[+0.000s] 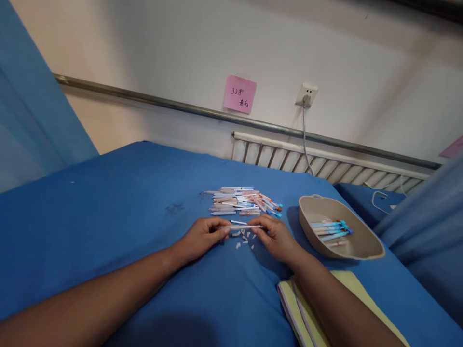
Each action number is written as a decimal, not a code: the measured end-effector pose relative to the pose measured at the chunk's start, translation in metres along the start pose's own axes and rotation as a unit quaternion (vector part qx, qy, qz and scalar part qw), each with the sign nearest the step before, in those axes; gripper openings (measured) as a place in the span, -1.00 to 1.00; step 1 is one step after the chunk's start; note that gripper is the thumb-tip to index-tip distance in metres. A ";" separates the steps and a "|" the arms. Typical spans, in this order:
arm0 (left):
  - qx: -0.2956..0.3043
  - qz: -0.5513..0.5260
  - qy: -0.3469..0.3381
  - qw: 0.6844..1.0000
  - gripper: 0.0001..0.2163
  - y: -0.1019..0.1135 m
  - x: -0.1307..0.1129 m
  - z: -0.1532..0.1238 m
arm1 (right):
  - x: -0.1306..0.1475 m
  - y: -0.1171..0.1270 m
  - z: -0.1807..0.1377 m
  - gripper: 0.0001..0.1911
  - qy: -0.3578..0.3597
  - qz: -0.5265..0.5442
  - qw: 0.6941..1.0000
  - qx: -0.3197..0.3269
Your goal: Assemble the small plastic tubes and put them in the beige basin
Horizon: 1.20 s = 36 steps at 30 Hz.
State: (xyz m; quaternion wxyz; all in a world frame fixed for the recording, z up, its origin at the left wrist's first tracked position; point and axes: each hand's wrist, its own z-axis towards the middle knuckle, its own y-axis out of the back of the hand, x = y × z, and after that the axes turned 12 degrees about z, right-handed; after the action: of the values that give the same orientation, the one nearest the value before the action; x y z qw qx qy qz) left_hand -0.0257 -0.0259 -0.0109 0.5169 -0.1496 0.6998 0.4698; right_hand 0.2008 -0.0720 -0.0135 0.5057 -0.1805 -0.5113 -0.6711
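Note:
My left hand and my right hand rest on a blue cloth and pinch the two ends of a thin white pen held level between them. Several small white caps lie scattered just below the pen. A pile of loose pens with blue and orange tips lies just beyond my hands. To the right stands a beige oval bowl with several blue-capped pens in it.
A yellow notebook lies under my right forearm at the table's near right. Behind the table are a white radiator, a wall socket with a cable, and a pink note. Blue fabric hangs at left and right.

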 end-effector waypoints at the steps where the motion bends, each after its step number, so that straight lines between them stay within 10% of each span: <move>1: 0.001 -0.006 0.002 1.000 -0.72 0.000 0.000 0.000 | 0.000 0.000 0.000 -0.84 0.000 -0.002 1.000 0.002; 36: -0.019 -0.096 0.035 0.995 -0.68 -0.006 0.000 0.002 | 0.000 -0.008 -0.001 -0.82 -0.032 0.048 0.997 -0.042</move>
State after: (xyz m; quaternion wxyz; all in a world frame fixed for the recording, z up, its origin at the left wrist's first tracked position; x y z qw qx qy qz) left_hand -0.0203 -0.0277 -0.0143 0.5318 -0.2417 0.6910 0.4257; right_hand 0.1939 -0.0730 -0.0183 0.5124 -0.2473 -0.4898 -0.6606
